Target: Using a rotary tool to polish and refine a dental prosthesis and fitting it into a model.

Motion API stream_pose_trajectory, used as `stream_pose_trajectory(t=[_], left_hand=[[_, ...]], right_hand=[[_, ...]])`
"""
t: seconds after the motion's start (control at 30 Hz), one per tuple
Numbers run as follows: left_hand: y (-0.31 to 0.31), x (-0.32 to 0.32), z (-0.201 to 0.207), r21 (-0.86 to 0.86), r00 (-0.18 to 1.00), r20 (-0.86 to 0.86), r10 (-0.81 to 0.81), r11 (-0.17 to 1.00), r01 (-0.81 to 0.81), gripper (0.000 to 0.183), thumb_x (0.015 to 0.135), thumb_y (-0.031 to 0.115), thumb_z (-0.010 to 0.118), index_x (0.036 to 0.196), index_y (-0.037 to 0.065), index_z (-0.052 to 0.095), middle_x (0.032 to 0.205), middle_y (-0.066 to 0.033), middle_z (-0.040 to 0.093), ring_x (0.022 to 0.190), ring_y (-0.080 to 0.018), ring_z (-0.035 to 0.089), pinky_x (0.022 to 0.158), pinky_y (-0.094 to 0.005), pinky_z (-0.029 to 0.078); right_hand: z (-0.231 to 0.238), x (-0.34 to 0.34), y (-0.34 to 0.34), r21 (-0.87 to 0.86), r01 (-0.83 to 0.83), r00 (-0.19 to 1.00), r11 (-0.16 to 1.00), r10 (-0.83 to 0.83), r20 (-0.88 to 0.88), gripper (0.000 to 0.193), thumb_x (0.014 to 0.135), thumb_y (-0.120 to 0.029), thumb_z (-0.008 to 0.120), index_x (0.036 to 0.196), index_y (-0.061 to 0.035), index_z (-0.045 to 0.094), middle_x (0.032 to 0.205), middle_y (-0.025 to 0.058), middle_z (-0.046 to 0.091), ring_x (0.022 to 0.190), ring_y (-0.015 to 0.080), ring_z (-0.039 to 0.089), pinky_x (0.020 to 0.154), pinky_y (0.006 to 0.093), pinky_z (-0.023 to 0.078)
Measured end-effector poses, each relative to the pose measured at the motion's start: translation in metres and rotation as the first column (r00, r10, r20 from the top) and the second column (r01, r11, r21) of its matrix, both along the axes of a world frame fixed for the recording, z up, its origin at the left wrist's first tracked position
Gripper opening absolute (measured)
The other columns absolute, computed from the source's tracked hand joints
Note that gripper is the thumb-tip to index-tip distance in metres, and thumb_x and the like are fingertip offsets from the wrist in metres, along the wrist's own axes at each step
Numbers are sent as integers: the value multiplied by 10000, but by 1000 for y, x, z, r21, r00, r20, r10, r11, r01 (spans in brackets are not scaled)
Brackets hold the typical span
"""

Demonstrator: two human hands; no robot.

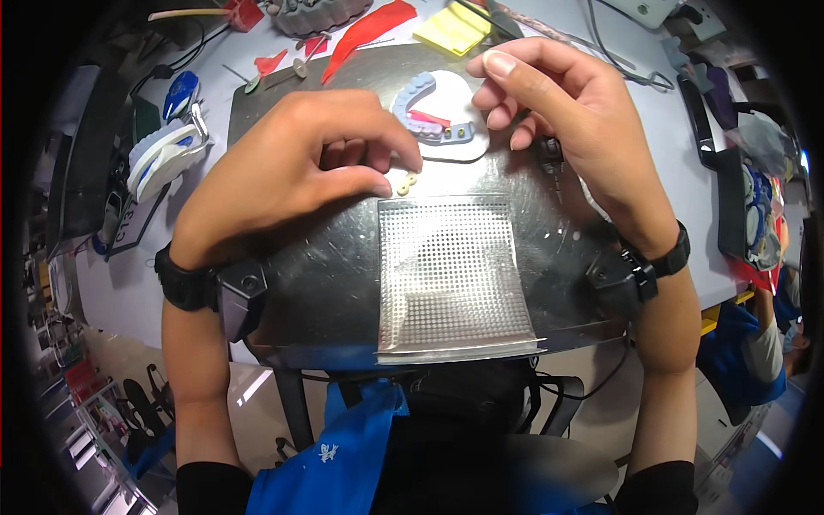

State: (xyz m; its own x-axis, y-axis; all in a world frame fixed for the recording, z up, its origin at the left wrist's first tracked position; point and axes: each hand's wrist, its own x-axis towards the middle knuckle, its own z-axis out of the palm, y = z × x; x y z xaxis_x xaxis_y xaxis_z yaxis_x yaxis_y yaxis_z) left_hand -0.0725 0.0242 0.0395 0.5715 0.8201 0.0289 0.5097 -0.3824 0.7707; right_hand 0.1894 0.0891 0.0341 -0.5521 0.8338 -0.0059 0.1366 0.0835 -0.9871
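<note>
A bluish-grey horseshoe-shaped dental model [418,86] rests on a white rounded base [468,148], with a red strip inside its curve and two gold-coloured spots on one end. Just below the base lies a small cream-coloured piece with rounded lobes [406,184]. My left hand [330,150] is beside that piece, thumb and forefinger apart, with nothing seen between them. Right of the model, my right hand [558,99] is raised with thumb and forefinger pressed together; anything between them is too small to make out.
A perforated silvery sheet [451,275] lies on the dark board [318,275] before me. Around the board are red wax-like strips [365,39], yellow sticky notes [453,33], a white-and-blue dental model in a metal frame [163,159] and cables. At far right, another person [747,352] wears blue.
</note>
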Motion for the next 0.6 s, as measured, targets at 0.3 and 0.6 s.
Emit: stream_pose_trajectory(t=[0.3,0.6], left_hand=[[2,0,0,87,996,-13,-88,992,89,119,890,112,751,982,39,736,882,-58,641,794,-179,614,676,-300,465],[7,-11,-12,184,994,91,-63,982,46,146,878,124,775,917,21,678,852,-54,631,748,-158,602,659,-294,479]], right_hand=[[7,-2,-2,-100,-15,999,995,12,-31,230,994,-219,704,1049,5,710,822,22,688,661,54,616,582,189,506],[9,-1,-7,78,-61,974,995,42,224,172,967,-148,717,1059,-4,704,833,-15,680,708,19,575,596,181,427]])
